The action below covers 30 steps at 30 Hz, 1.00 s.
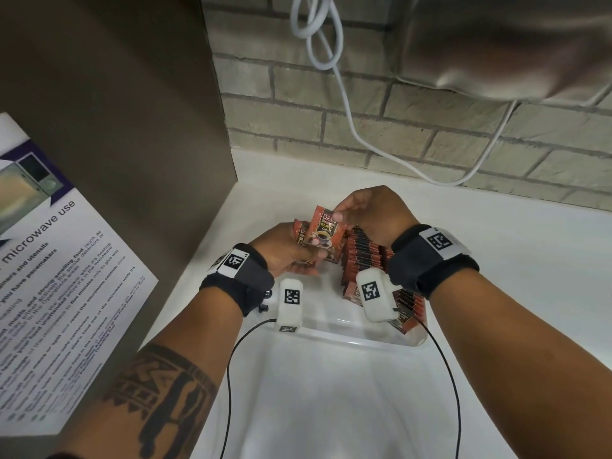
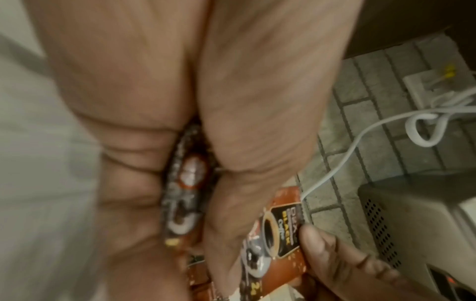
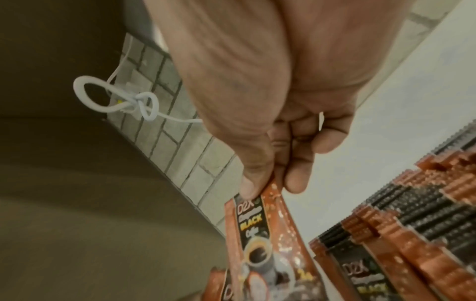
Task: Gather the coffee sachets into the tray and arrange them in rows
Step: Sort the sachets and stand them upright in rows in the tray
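Note:
My right hand (image 1: pixel 341 215) pinches the top edge of one red-brown coffee sachet (image 1: pixel 324 228) between thumb and fingers, held upright above the tray. The same sachet (image 3: pixel 268 236) hangs below my right hand (image 3: pixel 260 187) in the right wrist view. My left hand (image 1: pixel 298 256) grips a small stack of sachets (image 1: pixel 300 231) just left of it; in the left wrist view sachets (image 2: pixel 185 183) are squeezed in my left hand (image 2: pixel 206 203). A row of sachets (image 1: pixel 361 256) stands on edge in the clear tray (image 1: pixel 347 341), under my right wrist. The row (image 3: pixel 412 224) shows clearly from the right wrist.
A tall brown appliance side (image 1: pixel 132 127) with a microwave-use notice (image 1: pixel 49 276) stands at the left. A brick wall (image 1: pixel 430 134) with a looped white cable (image 1: pixel 314 28) runs behind. A grey appliance (image 1: pixel 513 44) overhangs at top right. White counter (image 1: pixel 530 260) lies to the right.

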Each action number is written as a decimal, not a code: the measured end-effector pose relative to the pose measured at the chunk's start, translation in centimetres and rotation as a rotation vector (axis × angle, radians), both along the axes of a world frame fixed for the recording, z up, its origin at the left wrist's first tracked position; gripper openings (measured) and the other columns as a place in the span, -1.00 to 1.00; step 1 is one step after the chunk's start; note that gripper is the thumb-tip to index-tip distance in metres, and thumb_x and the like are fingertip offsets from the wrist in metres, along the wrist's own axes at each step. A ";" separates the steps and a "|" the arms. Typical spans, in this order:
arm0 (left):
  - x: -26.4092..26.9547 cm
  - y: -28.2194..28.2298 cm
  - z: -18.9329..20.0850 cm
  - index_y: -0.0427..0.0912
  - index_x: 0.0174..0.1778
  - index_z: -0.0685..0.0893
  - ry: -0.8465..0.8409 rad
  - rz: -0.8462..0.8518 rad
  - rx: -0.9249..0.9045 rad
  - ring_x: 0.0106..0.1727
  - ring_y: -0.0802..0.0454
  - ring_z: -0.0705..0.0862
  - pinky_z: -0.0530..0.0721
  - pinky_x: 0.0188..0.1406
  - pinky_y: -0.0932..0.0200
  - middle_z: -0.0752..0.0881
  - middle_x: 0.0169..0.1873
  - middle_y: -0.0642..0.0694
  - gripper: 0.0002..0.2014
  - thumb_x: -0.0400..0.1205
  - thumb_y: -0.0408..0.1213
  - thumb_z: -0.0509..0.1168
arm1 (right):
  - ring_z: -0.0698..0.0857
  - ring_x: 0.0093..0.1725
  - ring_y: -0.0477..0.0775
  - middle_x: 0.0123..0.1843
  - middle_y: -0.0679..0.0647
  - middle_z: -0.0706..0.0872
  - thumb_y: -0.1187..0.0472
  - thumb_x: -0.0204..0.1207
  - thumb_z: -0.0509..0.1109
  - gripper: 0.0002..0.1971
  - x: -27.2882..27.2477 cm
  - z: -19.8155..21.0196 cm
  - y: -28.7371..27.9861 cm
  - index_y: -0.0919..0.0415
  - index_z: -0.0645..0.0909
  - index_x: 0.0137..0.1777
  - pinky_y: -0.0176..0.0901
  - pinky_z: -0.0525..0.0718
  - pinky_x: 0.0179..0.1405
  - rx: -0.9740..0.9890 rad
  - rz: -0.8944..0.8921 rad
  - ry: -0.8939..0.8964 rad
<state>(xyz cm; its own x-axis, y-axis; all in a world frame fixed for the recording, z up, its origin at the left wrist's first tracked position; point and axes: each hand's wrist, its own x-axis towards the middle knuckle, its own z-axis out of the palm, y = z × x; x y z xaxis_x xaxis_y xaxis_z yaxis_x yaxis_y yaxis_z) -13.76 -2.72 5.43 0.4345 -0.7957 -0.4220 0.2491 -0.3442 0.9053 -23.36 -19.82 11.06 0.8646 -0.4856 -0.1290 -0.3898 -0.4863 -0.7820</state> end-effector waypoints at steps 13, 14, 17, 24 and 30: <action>-0.7 -2.8 -1.4 -0.36 0.20 0.75 -0.294 -0.358 0.500 -0.08 -0.15 0.69 0.68 0.31 -0.20 0.77 -0.10 -0.21 -0.63 0.62 -0.14 0.44 | 0.59 0.17 0.12 -0.02 -0.03 0.75 0.07 0.39 0.42 -0.86 2.2 -4.3 1.1 -0.06 0.82 -0.20 0.14 0.63 0.25 -0.311 -0.111 0.362; -0.7 -3.0 -1.6 -0.37 0.21 0.75 -0.322 -0.373 0.513 -0.05 -0.15 0.69 0.67 0.32 -0.19 0.77 -0.06 -0.22 -0.63 0.64 -0.14 0.41 | 0.55 0.20 0.12 0.01 -0.02 0.74 0.07 0.41 0.39 -0.84 2.3 -4.5 1.1 -0.03 0.82 -0.16 0.14 0.60 0.26 -0.331 -0.107 0.376; -0.6 -3.6 -1.9 -0.39 0.14 0.75 -0.350 -0.373 0.526 -0.03 -0.16 0.70 0.68 0.34 -0.18 0.77 -0.02 -0.26 -0.68 0.67 -0.17 0.39 | 0.49 0.23 0.13 0.07 -0.02 0.71 0.09 0.46 0.34 -0.79 2.6 -4.8 1.1 0.02 0.81 -0.05 0.14 0.58 0.26 -0.377 -0.087 0.411; 0.1 -4.4 -2.2 -0.38 0.12 0.76 -0.370 -0.360 0.494 -0.05 -0.13 0.67 0.65 0.33 -0.13 0.80 0.03 -0.30 -0.63 0.66 -0.09 0.42 | 0.62 0.21 0.12 0.12 -0.01 0.73 0.15 0.49 0.44 -0.86 2.7 -4.5 0.8 -0.02 0.81 -0.04 0.15 0.60 0.30 -0.395 -0.009 0.422; 0.2 -4.4 -2.4 -0.38 0.20 0.75 -0.327 -0.322 0.474 0.02 -0.14 0.71 0.65 0.40 -0.22 0.80 0.13 -0.35 -0.60 0.63 -0.10 0.46 | 0.68 0.18 0.10 0.08 -0.06 0.75 0.30 0.53 0.42 -0.73 2.1 -3.8 0.6 -0.13 0.74 -0.26 0.11 0.64 0.32 -0.354 0.047 0.385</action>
<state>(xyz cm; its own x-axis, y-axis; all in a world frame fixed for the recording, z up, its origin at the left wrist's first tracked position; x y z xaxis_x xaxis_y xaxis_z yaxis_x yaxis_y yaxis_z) -13.57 -7.13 3.06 0.3713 -0.6674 -0.6455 -0.1945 -0.7357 0.6488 -21.23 -19.23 7.23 0.8086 -0.5193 -0.2766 -0.5883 -0.7187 -0.3706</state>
